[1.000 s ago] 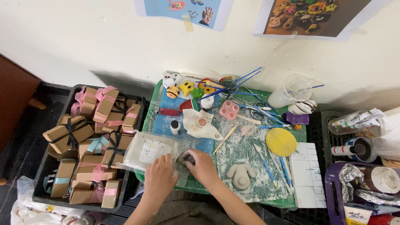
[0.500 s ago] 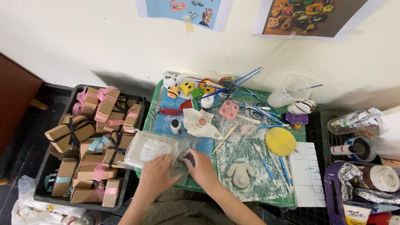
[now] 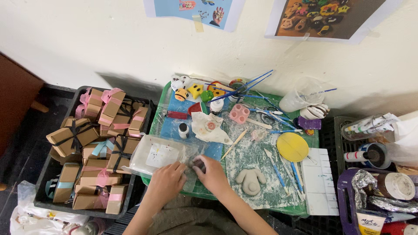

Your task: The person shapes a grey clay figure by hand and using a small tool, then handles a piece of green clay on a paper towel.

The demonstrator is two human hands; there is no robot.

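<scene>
My left hand (image 3: 167, 182) rests on the near end of a clear plastic bag (image 3: 159, 156) lying at the left edge of the green work tray (image 3: 265, 204). Its fingers press the bag down. My right hand (image 3: 212, 172) is closed around a small dark grey lump of clay (image 3: 198, 163) at the bag's mouth. A grey clay figure (image 3: 251, 180) with rounded limbs lies on the tray just right of my right hand.
A black crate (image 3: 52, 201) of brown gift boxes with ribbons sits to the left. A yellow disc (image 3: 292, 147), brushes (image 3: 244, 85), a pink mould (image 3: 239, 113), painted figures (image 3: 197, 90), a white palette (image 3: 319, 181), a clear cup (image 3: 300, 98) and paint jars lie about the tray.
Both hands stay at the bag's mouth. My left hand has slid slightly right over the plastic. The right hand has tightened on the clay lump.
</scene>
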